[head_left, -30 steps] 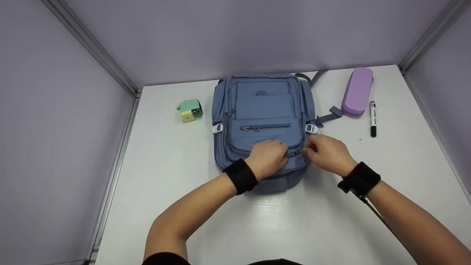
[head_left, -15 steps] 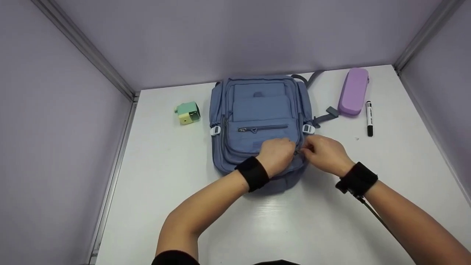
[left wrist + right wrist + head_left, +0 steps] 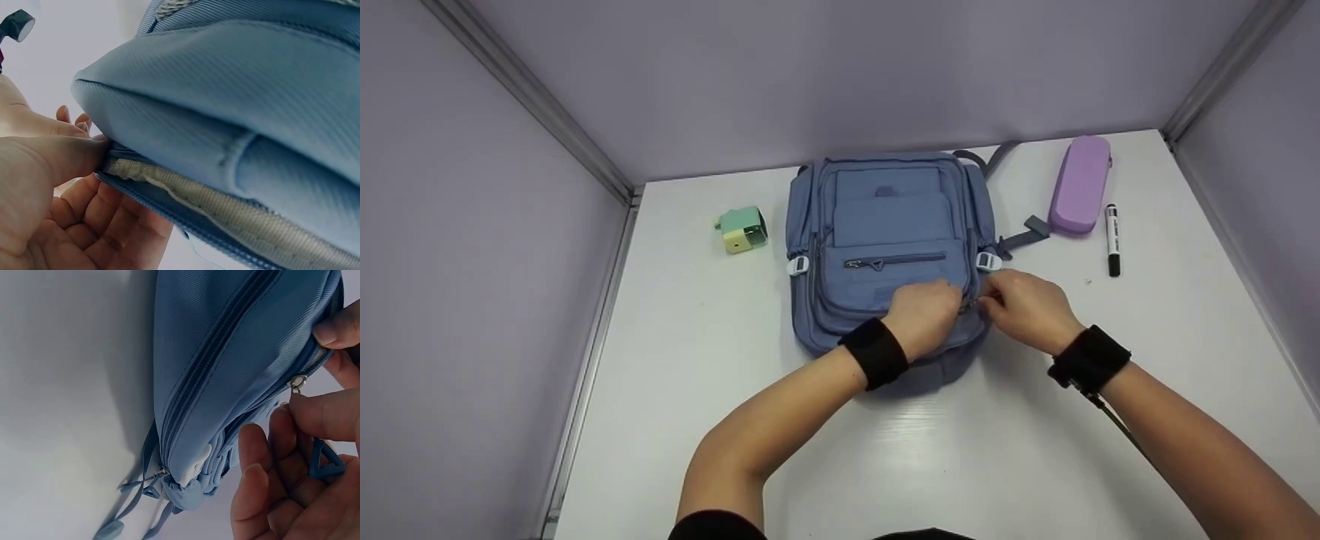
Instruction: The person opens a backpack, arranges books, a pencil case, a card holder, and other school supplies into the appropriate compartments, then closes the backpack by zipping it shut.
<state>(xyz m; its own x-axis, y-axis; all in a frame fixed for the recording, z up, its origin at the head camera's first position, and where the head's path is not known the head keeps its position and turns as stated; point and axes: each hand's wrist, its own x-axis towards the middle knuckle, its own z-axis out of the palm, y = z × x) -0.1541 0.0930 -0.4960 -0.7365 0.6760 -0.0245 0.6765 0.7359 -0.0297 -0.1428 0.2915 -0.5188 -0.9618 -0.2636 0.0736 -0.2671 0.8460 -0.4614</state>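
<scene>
A: Where does the backpack (image 3: 889,217) lie, and how do we hold it?

B: It lies front up on the table (image 3: 697,337), towards the far edge. Our left hand (image 3: 924,319) pinches the compartment edge (image 3: 140,194) at the bag's lower right. Our right hand (image 3: 1027,309) pinches just below the zipper slider (image 3: 298,381), fingers narrow; the triangular pull tab (image 3: 326,462) hangs by the palm.

A: Which faults do we guard against?

B: Three, in our judgement. First, jamming: the pale lining (image 3: 219,202) shows loose beside the zip teeth (image 3: 242,254), so a fold could enter the track. Second, binding: the zip curves around this corner, so a pull across the seam could skew the slider.

A: And the third?

B: Slackening. The fabric looks soft; if our left pinch slips, the edge could sag and the whole bag could drag along with the slider.
</scene>
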